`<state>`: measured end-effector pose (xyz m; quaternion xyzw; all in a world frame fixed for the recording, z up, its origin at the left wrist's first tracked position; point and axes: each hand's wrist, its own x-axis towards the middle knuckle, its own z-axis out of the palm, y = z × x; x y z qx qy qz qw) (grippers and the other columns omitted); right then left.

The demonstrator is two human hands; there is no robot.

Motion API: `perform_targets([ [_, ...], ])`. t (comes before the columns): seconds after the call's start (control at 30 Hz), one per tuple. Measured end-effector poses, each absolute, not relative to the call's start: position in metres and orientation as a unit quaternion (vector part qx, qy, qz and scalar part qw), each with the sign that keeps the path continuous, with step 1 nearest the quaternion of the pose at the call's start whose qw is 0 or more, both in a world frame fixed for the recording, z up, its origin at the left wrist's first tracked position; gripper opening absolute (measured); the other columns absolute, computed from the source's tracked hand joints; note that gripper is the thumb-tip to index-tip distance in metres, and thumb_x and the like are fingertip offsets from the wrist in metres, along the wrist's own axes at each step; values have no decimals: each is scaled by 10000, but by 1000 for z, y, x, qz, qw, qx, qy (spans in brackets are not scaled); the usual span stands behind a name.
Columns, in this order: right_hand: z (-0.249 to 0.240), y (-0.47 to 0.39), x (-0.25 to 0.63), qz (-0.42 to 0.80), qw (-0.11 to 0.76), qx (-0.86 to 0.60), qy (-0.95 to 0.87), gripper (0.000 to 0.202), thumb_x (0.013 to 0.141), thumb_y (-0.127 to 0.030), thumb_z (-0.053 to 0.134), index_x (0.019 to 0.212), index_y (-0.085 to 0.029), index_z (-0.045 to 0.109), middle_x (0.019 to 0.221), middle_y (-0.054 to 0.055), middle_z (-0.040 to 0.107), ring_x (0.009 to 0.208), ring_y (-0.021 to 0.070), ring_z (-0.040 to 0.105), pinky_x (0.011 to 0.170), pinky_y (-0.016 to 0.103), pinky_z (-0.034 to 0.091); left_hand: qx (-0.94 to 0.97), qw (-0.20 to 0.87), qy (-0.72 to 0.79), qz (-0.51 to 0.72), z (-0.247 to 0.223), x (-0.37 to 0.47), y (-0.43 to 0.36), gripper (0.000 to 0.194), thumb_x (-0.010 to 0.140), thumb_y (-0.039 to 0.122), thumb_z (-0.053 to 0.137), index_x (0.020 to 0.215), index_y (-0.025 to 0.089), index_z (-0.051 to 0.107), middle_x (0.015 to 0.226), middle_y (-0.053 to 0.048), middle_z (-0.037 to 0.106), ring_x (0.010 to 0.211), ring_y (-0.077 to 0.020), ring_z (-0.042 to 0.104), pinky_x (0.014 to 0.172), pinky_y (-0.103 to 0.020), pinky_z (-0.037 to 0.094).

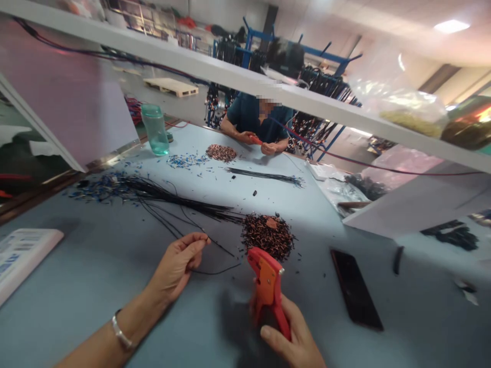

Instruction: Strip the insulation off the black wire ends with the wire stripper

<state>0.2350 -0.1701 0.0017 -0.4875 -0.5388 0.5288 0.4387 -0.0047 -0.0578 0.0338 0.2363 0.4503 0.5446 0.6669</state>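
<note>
My left hand (176, 266), with a silver bracelet at the wrist, is closed in a pinch on a thin black wire (217, 272). The wire curves out to the right of the fingers, and its end lies near the jaws of a red and orange wire stripper (266, 281). My right hand (295, 332) is wrapped round the stripper's handles, its jaws pointing up and away. Beyond my hands lies a bundle of black wires (184, 203) with blue ends at the left. A pile of short black and copper-coloured offcuts (264, 232) sits just past the stripper.
A dark phone (356, 289) lies to the right, and a white box (28, 255) at the left. A green bottle (155, 130) stands at the far left. Across the table a person (257, 117) holds a red tool. A white beam (230, 71) spans above the table.
</note>
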Motion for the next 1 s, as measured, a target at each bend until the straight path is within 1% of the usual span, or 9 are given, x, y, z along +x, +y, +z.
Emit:
perform_targets([
  [0.1, 17, -165, 238, 402, 389, -517, -648, 529, 792, -339, 649, 1304, -276, 534, 1155, 90, 640, 1046, 326, 585, 906, 433, 455, 210, 645, 439, 589, 37, -13, -51, 244, 521, 219, 855, 692, 110, 719, 558, 51, 544, 370, 12, 256, 354, -145, 204],
  [0.17, 23, -161, 240, 333, 350, -516, -707, 617, 768, -241, 624, 1362, -286, 464, 1207, 95, 596, 1073, 320, 562, 914, 436, 450, 187, 627, 434, 619, 40, -20, -47, 215, 539, 189, 843, 700, 118, 720, 472, 90, 440, 362, 2, 245, 347, -136, 235],
  [0.23, 24, -158, 240, 273, 302, -514, -755, 696, 719, -142, 606, 1380, -281, 433, 1182, 101, 587, 1045, 305, 559, 895, 444, 448, 165, 611, 431, 643, 42, -27, -42, 179, 565, 159, 823, 709, 125, 722, 436, 113, 351, 354, -7, 234, 338, -133, 255],
  [0.37, 18, -157, 237, 185, 198, -508, -818, 722, 664, -34, 577, 1341, -268, 479, 1058, 105, 606, 927, 286, 565, 810, 470, 432, 139, 592, 433, 665, 42, -36, -37, 107, 621, 124, 772, 712, 128, 718, 439, 111, 321, 346, -17, 242, 319, -131, 267],
  [0.5, 19, -155, 233, 123, 161, -508, -837, 763, 624, 11, 579, 1328, -275, 506, 1035, 120, 612, 886, 288, 566, 775, 474, 412, 132, 593, 440, 661, 41, -35, -36, 79, 642, 105, 744, 706, 133, 706, 437, 109, 327, 337, -19, 243, 316, -132, 269],
  [0.63, 30, -148, 240, 43, 109, -523, -844, 712, 664, 12, 592, 1297, -312, 550, 1006, 121, 636, 885, 294, 574, 784, 465, 395, 119, 590, 456, 655, 41, -32, -36, 78, 640, 109, 737, 703, 135, 699, 436, 103, 357, 333, -23, 277, 322, -136, 273],
  [0.83, 56, -135, 270, -74, 12, -568, -819, 654, 675, 6, 618, 1265, -275, 598, 1003, 140, 655, 896, 309, 570, 820, 465, 371, 95, 587, 481, 644, 38, -31, -38, 91, 646, 105, 735, 699, 160, 688, 446, 98, 404, 328, -36, 319, 341, -161, 295],
  [0.93, 70, -127, 272, -124, 12, -580, -805, 631, 689, -2, 609, 1258, -275, 606, 1015, 140, 656, 890, 310, 562, 816, 461, 357, 106, 596, 472, 641, 37, -31, -39, 89, 644, 116, 745, 707, 155, 696, 444, 102, 395, 327, -31, 297, 342, -162, 296],
  [1.0, 76, -118, 265, -111, 26, -569, -814, 659, 683, -8, 620, 1278, -289, 587, 1045, 128, 648, 920, 305, 559, 818, 445, 350, 115, 602, 467, 638, 38, -31, -39, 80, 646, 122, 743, 709, 146, 700, 441, 103, 387, 327, -27, 283, 342, -160, 290],
])
